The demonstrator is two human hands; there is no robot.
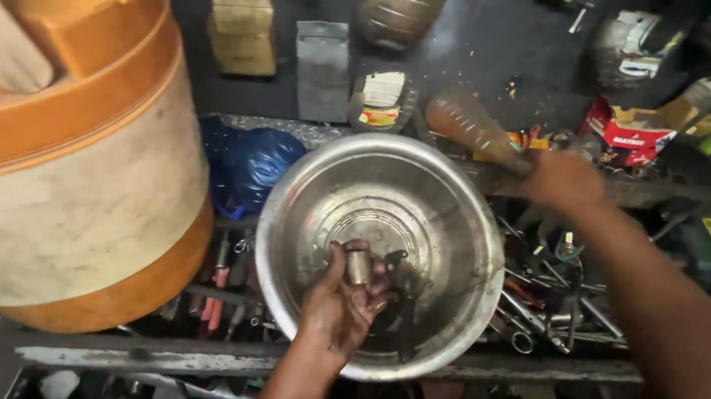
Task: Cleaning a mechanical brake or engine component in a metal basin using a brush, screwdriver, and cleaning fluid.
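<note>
Orange-cream drum (61, 151) nearest; left hand (341, 299) fingers pinching small metal cylinder (358, 267) inside steel bowl (458, 228); right hand (562, 179) curled round plastic bottle (469, 125).

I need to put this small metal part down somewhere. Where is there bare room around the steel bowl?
The far inside of the steel bowl is bare, beyond the left hand holding the small metal cylinder. A dark patch of floor lies open between the grey carton and the plastic bottle the right hand grips. The tray of wrenches at right is crowded.

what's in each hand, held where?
Left hand: small metal cylinder, fingers around its sides, over the steel bowl. Right hand: plastic bottle, gripped at its neck end.
</note>
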